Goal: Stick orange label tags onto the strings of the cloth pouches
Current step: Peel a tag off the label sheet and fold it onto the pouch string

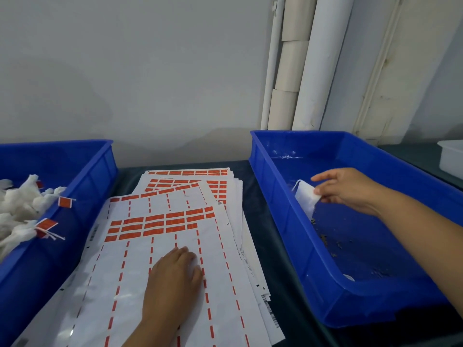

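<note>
My right hand [345, 190] pinches a white cloth pouch [306, 197] inside the right blue bin [280, 196]; its thin string sticks out at the upper left corner. My left hand [175, 276] lies flat, fingers straight, on the top label sheet [140, 284]. That sheet carries rows of orange label tags [160, 225] across its middle. The left blue bin [100, 171] holds a heap of white pouches [20, 209] whose strings bear orange tags [65, 202].
More label sheets [198, 179] are stacked under the top one on the dark table. Small dark crumbs lie on the right bin's floor [355, 246]. A white tub [451, 156] stands at the far right. White pipes [300, 71] run up the wall behind.
</note>
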{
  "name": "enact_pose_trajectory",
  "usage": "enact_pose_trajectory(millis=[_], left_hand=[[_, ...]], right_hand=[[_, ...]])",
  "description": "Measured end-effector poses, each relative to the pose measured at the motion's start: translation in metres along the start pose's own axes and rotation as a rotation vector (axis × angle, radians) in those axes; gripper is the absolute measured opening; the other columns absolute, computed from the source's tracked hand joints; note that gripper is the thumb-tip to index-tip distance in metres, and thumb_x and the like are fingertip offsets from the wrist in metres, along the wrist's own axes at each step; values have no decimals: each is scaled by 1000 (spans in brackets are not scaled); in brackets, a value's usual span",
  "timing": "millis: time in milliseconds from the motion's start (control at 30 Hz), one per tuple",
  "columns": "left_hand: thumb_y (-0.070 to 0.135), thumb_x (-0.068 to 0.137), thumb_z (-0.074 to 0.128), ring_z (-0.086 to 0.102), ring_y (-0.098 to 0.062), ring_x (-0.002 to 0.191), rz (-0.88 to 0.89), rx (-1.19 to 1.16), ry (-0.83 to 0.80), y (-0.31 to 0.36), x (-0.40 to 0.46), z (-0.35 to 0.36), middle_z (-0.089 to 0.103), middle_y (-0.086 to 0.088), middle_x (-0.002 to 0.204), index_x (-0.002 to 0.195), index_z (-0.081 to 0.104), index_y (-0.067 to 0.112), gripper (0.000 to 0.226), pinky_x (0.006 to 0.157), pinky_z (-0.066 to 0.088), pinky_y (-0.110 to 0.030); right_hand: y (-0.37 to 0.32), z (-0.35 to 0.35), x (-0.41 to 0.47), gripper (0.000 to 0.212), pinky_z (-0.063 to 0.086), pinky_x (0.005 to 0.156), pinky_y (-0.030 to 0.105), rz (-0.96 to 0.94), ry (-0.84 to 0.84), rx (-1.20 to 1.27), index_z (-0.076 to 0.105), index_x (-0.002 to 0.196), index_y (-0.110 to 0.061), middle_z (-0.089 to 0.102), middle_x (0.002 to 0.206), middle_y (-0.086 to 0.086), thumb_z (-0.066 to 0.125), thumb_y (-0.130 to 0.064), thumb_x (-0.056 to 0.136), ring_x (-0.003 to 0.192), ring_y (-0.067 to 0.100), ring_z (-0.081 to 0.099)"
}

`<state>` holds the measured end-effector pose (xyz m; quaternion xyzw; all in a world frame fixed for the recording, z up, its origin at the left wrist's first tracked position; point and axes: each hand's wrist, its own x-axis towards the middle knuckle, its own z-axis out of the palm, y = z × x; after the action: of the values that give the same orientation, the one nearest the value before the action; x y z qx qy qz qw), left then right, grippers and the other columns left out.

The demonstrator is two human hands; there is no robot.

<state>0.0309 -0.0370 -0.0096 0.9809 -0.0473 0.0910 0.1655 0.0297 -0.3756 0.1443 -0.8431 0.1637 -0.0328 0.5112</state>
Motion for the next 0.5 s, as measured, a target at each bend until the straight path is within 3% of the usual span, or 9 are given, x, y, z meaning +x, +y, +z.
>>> enact_pose_trajectory(millis=[100, 233, 333, 500], left_hand=[[54, 88, 44, 47, -6, 118, 15, 2, 6, 2, 0, 0, 48, 19, 134, 124, 50, 37, 41, 106, 31, -26], [56, 89, 39, 43, -6, 121, 39, 38, -4, 1, -1, 1, 42, 19, 138, 128, 44, 38, 44, 108, 29, -27], [56, 90, 36, 42, -6, 121, 79, 89, -42, 2, 1, 2, 41, 18, 138, 129, 40, 37, 43, 107, 28, -26], [48, 88, 48, 56, -9, 99, 108, -1, -224, -1, 28, -19, 56, 13, 124, 121, 55, 31, 38, 88, 45, -23]], right_hand=[[-22, -4, -1, 22, 54, 64, 24, -66, 67, 10, 64, 98, -16, 72, 87, 12, 66, 1, 83, 81, 21, 67], [-46, -4, 0, 21, 44, 57, 23, -167, 252, -378, 61, 94, -18, 69, 82, 4, 63, -2, 82, 72, 15, 62], [-61, 0, 0, 18, 37, 55, 22, -318, 443, -345, 62, 92, -19, 63, 74, -6, 62, -4, 81, 66, 5, 54], [-94, 23, -6, 22, 38, 58, 18, -468, 418, -334, 62, 95, -19, 60, 76, -11, 62, -3, 80, 67, 2, 53]])
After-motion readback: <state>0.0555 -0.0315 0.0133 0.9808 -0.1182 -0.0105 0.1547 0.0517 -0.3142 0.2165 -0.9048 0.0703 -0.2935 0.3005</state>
